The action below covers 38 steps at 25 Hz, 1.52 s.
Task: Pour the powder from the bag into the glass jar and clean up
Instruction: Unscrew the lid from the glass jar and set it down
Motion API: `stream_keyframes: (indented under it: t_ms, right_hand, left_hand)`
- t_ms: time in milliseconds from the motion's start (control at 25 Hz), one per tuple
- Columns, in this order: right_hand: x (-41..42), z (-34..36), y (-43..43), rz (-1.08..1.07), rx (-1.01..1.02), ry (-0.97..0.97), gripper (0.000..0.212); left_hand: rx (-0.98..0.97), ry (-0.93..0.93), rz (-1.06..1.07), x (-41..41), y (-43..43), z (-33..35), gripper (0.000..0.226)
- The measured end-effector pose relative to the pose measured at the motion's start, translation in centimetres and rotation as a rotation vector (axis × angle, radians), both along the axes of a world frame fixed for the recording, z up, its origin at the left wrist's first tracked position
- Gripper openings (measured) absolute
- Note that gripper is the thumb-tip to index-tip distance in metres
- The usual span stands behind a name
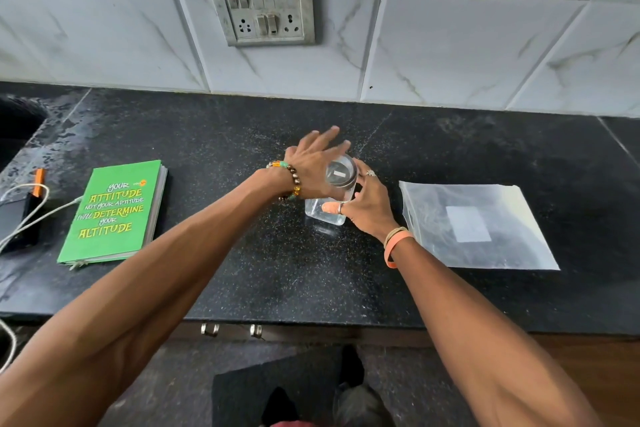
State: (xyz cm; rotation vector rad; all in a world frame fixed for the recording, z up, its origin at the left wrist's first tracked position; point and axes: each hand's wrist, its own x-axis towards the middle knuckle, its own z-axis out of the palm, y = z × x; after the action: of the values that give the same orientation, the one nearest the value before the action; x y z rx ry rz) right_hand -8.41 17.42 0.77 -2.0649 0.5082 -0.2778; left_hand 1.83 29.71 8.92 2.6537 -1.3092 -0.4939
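Observation:
A clear glass jar [327,213] with a metal lid [341,174] stands on the black counter [277,270] near its middle. My right hand [367,204] grips the jar's body from the right, thumb across its front. My left hand [313,159] hovers over the lid's left side with fingers spread and straight; whether it touches the lid is unclear. A clear plastic zip bag [474,225] with a white label lies flat on the counter just right of the jar. No powder shows in the bag or the jar.
A green notebook [114,211] lies on the counter to the left. Further left sit a dark phone [17,218] with a white cable and an orange item [38,180]. A sink edge [20,121] is at far left. A tiled wall with a switch panel [263,7] is behind.

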Motion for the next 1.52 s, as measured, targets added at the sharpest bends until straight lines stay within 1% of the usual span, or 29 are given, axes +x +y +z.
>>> stream_keyframes:
  t_ms: [40,80,120,160,200,240,280,320,360,400,440,480,520,560,600,640,680,760,800,880,960,1040,1080,1160,1240,1320,1400,1440,1520]
  right_hand:
    - [0.0,0.0,0.0,0.003,0.002,-0.014,0.098]
    - [0.0,0.1,0.0,0.0,0.001,-0.009,0.097]
    - [0.0,0.0,0.0,0.008,-0.002,-0.01,0.095]
    - [0.1,0.1,0.1,0.011,0.002,0.009,0.094]
    - [0.2,0.0,0.0,0.013,0.01,0.013,0.095]
    - [0.2,0.1,0.0,0.006,0.021,0.023,0.1]
    - [0.1,0.1,-0.1,0.006,0.025,0.016,0.103]
    - [0.1,0.3,0.0,0.011,0.03,0.012,0.102]
    - [0.1,0.3,0.0,0.02,0.029,0.005,0.099]
    - [0.0,0.3,0.0,0.025,0.032,0.004,0.096]
    - [-0.1,0.4,0.0,0.027,0.037,0.004,0.095]
    - [-0.2,0.4,0.1,0.027,0.048,0.007,0.093]
    - [-0.1,0.4,0.0,0.03,0.058,0.0,0.091]
    - [-0.1,0.4,0.0,0.032,0.06,0.0,0.089]
    - [-0.1,0.4,-0.1,0.034,0.054,-0.007,0.089]
    - [-0.1,0.5,0.0,0.035,0.048,-0.013,0.092]
    - [0.0,0.4,0.0,0.034,0.048,-0.016,0.095]
    - [0.0,0.4,-0.1,0.037,0.051,-0.012,0.099]
    - [0.0,0.3,-0.1,0.038,0.055,-0.01,0.098]
    - [0.1,0.1,-0.2,0.04,0.058,-0.002,0.097]
    - [0.1,0.0,-0.3,0.047,0.068,-0.001,0.102]
    - [0.1,-0.2,-0.4,0.05,0.072,0.01,0.102]
    - [0.1,-0.2,-0.4,0.049,0.064,0.022,0.1]
    - [0.1,-0.3,-0.3,0.044,0.076,0.03,0.101]
    - [0.1,-0.2,-0.3,0.043,0.067,0.033,0.108]
    - [0.0,-0.2,-0.5,0.045,0.07,0.034,0.103]
    - [-0.1,-0.1,-0.6,0.049,0.084,0.026,0.1]
    - [0.0,-0.1,-0.6,0.052,0.078,0.024,0.098]
    - [0.0,-0.1,-0.5,0.062,0.055,0.023,0.096]
  left_hand:
    - [0.042,-0.001,-0.105,0.0,0.1,0.2,0.092]
    - [0.072,-0.031,-0.148,0.0,0.0,0.4,0.087]
    - [0.095,-0.099,-0.123,0.0,-0.2,0.5,0.084]
    - [0.095,-0.166,-0.054,-0.1,-0.4,0.6,0.088]
    - [0.087,-0.176,0.031,0.0,-0.7,0.6,0.1]
    - [0.051,-0.14,0.077,-0.1,-0.8,0.5,0.111]
    - [0.008,-0.078,0.057,0.1,-1.1,0.2,0.113]
    - [-0.016,-0.026,-0.014,0.3,-1.2,0.0,0.108]
    - [0.007,-0.022,-0.106,0.5,-1.2,0.0,0.1]
    - [0.046,-0.058,-0.17,0.7,-1.3,0.0,0.091]
    - [0.079,-0.108,-0.175,0.6,-1.3,0.1,0.085]
    - [0.088,-0.152,-0.12,0.5,-1.3,0.2,0.085]
    - [0.091,-0.165,-0.045,0.5,-1.3,0.2,0.094]
    - [0.081,-0.139,0.009,0.3,-1.3,0.3,0.105]
    - [0.06,-0.089,0.012,0.3,-1.3,0.2,0.112]
    - [0.049,-0.053,-0.03,0.5,-1.3,0.1,0.115]
    - [0.068,-0.039,-0.092,0.9,-1.2,0.0,0.114]
    - [0.117,-0.083,-0.172,1.0,-1.2,0.1,0.104]
    - [0.116,-0.1,-0.154,1.1,-1.2,0.0,0.102]
    - [0.09,-0.068,-0.075,0.9,-1.2,0.0,0.111]
    - [0.068,-0.024,-0.088,0.8,-1.3,0.0,0.114]
    - [0.094,-0.051,-0.116,0.9,-1.5,0.0,0.105]
    - [0.104,-0.077,-0.075,0.8,-1.6,0.2,0.104]
    - [0.102,-0.11,0.025,0.6,-1.6,0.1,0.114]
    - [0.062,-0.046,-0.002,0.4,-1.6,0.0,0.12]
    - [0.072,0.002,-0.101,0.5,-1.7,0.2,0.11]
    - [0.103,-0.039,-0.107,0.7,-1.7,0.6,0.104]
    - [0.108,-0.045,-0.062,0.8,-1.7,0.5,0.108]
    - [0.083,0.004,0.005,0.9,-1.7,0.3,0.12]
